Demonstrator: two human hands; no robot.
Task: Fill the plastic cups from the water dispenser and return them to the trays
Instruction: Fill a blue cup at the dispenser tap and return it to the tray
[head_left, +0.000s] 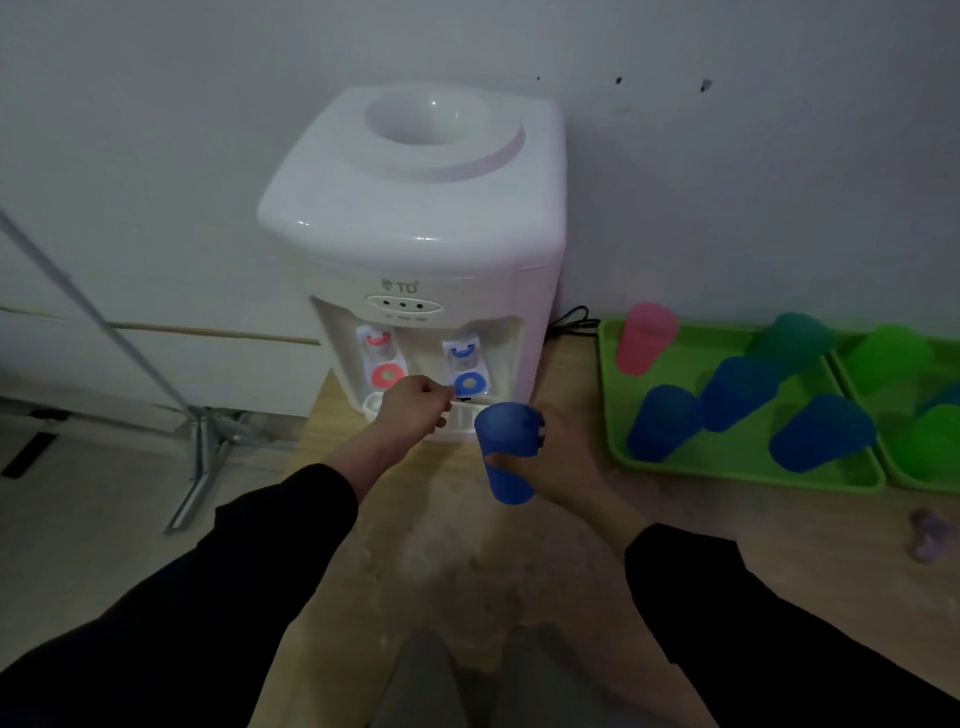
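Observation:
A white water dispenser (415, 249) stands on the wooden floor against the wall, with a red tap (385, 374) and a blue tap (470, 383). My right hand (558, 457) grips an upright blue plastic cup (506, 452) just in front of the drip tray, below and right of the blue tap. My left hand (415, 408) has its fingers curled, and its fingertips reach toward the blue tap's lever. A green tray (737, 470) to the right holds a pink cup (644, 338) and several blue and teal cups (662, 423).
A second green tray (857, 371) with green cups sits at the far right edge. A black cable (571, 322) runs behind the dispenser. A metal stand leg (197, 467) lies on the floor at the left. A small purple object (930, 535) lies at right.

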